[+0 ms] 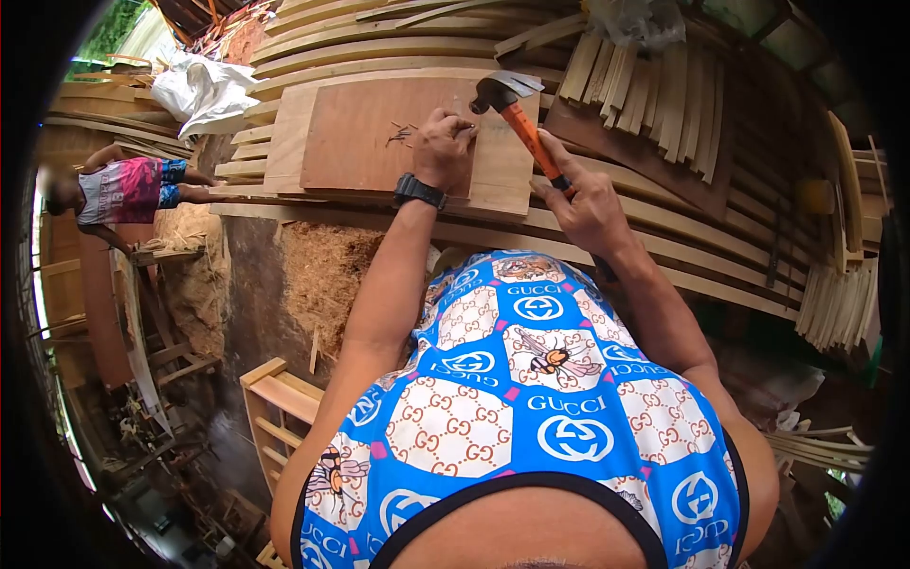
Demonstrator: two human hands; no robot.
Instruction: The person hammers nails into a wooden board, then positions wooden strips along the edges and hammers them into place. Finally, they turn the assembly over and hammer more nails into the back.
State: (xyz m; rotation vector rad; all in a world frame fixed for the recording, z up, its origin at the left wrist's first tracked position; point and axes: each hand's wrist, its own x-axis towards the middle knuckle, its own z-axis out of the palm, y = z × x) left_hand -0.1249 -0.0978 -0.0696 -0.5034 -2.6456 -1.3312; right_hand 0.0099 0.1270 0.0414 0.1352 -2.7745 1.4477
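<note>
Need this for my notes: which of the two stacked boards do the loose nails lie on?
The reddish-brown panel on top; the paler board beneath is wider, jutting out on both sides.

daylight glare upper left; lower left dim; fisheye edges bowed; corners black; centre fairly sharp

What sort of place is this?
Probably a woodworking shop: long wooden strips lie stacked, a heap of what looks like shavings sits nearby, and the right hand holds a hammer.
</note>
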